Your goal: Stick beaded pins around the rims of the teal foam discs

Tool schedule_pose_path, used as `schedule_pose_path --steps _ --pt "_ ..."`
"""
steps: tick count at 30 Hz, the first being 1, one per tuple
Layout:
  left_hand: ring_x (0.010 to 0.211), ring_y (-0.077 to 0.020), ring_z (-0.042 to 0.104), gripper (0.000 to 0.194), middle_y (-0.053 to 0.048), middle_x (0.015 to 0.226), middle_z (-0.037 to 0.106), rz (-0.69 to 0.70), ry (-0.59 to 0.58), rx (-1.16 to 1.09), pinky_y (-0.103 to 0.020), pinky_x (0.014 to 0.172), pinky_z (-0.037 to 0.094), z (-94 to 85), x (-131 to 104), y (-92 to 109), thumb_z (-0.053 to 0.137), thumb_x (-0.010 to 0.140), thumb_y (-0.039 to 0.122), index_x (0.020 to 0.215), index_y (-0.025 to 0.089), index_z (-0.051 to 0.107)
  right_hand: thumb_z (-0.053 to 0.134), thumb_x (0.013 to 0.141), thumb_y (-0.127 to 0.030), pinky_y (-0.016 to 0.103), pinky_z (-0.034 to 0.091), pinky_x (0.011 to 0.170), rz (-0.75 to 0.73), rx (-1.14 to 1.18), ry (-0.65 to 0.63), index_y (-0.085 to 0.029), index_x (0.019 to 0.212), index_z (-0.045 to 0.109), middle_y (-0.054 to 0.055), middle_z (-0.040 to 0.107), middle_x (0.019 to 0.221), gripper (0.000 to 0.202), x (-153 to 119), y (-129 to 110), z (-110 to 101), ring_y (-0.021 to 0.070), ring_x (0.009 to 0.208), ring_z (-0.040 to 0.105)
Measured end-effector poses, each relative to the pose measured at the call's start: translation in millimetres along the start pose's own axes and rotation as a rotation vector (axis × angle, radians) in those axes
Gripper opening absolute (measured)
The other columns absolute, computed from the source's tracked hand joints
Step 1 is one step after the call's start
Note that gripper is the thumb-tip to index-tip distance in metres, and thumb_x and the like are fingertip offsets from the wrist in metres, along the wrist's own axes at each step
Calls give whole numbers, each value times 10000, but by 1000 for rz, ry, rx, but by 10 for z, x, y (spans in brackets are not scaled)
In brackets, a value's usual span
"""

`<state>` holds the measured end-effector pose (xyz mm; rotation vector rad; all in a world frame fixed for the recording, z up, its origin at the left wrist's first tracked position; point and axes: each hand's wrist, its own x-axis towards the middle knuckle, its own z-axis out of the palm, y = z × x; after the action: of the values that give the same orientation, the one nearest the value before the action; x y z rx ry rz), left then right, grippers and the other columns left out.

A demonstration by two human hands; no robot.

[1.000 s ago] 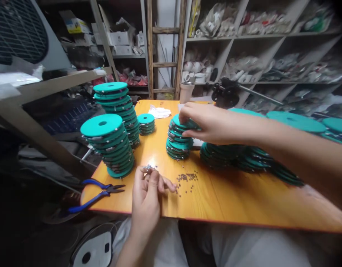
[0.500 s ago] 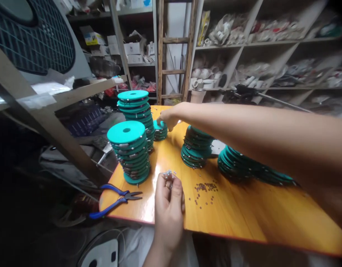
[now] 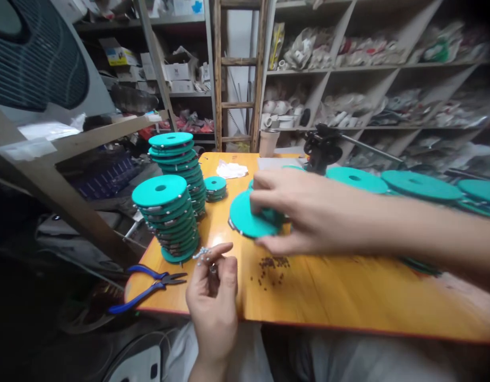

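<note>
A teal disc (image 3: 250, 218) sits tilted above the orange table (image 3: 348, 292), pinched by my right hand (image 3: 304, 215), which half a second ago reached to the far small stack (image 3: 215, 188). My left hand (image 3: 213, 289) stays curled, pinching small metal bits (image 3: 201, 253) near scattered beads (image 3: 271, 268) and blue pliers (image 3: 149, 284).

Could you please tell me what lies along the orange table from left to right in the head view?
Blue-handled pliers → near stack of teal discs → left hand → small dark beads → right hand holding a teal disc.
</note>
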<state>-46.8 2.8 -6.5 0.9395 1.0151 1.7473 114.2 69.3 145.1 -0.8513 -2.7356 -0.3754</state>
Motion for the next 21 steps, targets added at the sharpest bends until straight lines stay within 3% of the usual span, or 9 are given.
schedule_pose_path --steps 3,5,8,13,17,21 --pt "542 -36 421 361 47 654 426 19 -14 -23 -130 515 382 84 -72 62 785 784 412 1056 186 711 742 789 -370 299 357 595 69 48 83 -173 721 553 36 501 799 281 -427 -312 71 145 706 440" --pt "554 -44 454 250 44 631 426 65 -79 55 -128 536 413 138 -130 78 788 788 366 949 182 737 742 798 -352 298 364 595 118 97 112 -173 736 560 39 514 805 263 -622 -417 135 152 720 463" --pt "574 -54 504 86 24 652 516 180 -188 213 -133 557 433 191 -223 57 729 844 266 809 187 718 726 822 -348 289 367 595 216 174 138 -176 746 565 36 524 806 248 -829 -485 216 154 725 486" --pt "637 -70 552 119 16 714 564 376 -400 424 -155 604 422 213 -338 -14 610 903 142 807 194 658 694 837 -301 257 368 554 495 412 114 -174 744 534 8 509 803 225 -1111 -544 311 112 674 503" --pt "673 -76 578 137 9 742 587 309 -402 443 -148 636 442 259 -317 -42 573 925 168 802 188 631 626 909 -290 224 483 727 497 570 11 -208 979 592 20 529 973 113 -1463 -477 422 112 871 561" --pt "627 -90 548 162 -12 752 608 122 -428 518 -177 599 435 348 -227 -90 573 926 266 815 170 641 465 987 -227 272 506 882 447 497 -88 -280 1259 514 50 490 1193 282 -1902 -335 580 135 1053 536"
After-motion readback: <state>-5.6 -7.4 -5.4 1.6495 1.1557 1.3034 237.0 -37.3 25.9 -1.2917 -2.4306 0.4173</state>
